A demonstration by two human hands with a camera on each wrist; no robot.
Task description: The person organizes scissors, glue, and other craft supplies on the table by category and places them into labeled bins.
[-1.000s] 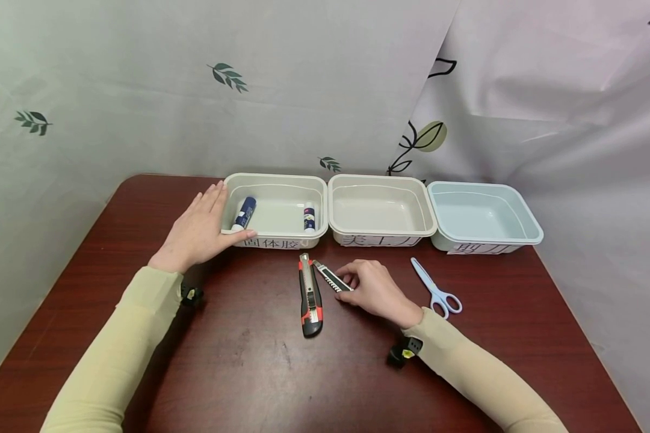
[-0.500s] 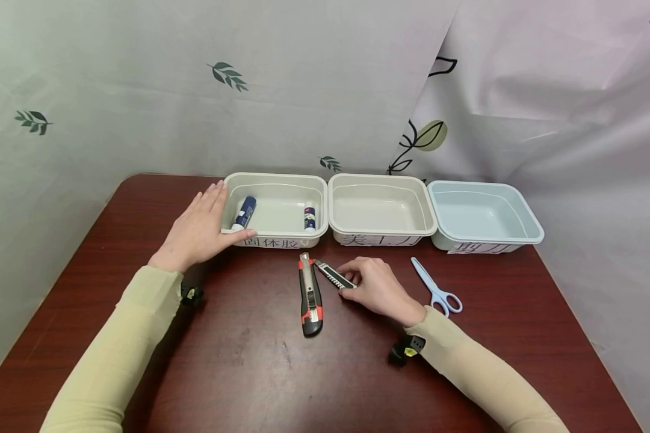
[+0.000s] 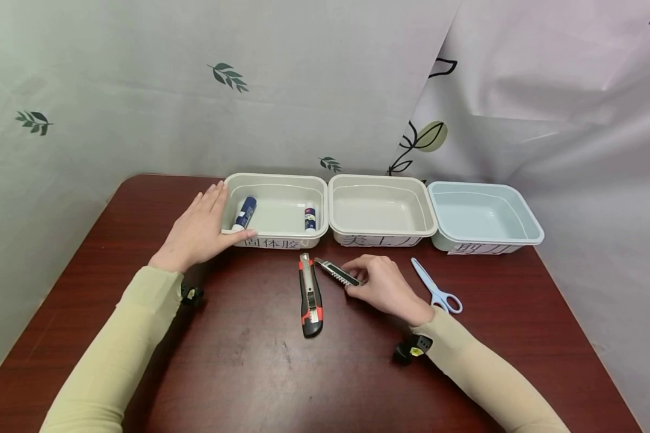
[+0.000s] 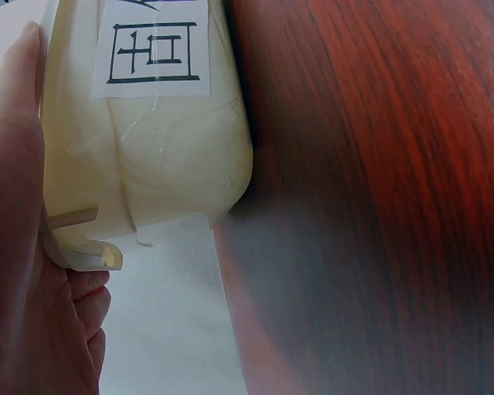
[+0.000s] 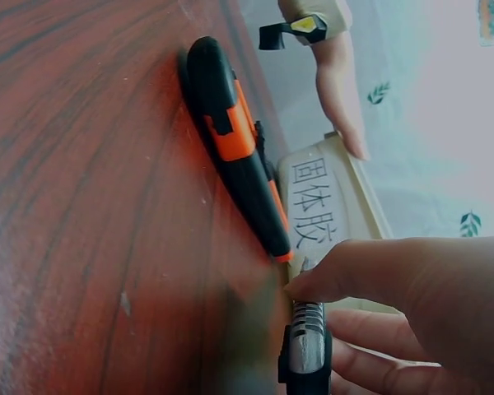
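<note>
Right hand (image 3: 386,285): grip pinches silver knife (image 3: 340,274) by its near end, thumb opposite fingers; free end beside tip of red knife (image 3: 311,297), which lies on counter (image 3: 238,367). Left hand (image 3: 197,231): grip spread, fingers along side rim of left tub (image 3: 281,218), thumb over its front rim. Two glue sticks (image 3: 246,211) inside. Scissors (image 3: 439,293) right of right hand.

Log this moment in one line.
Left hand: touches left bin; right hand: holds silver-black cutter; red-black cutter, scissors: on table
</note>
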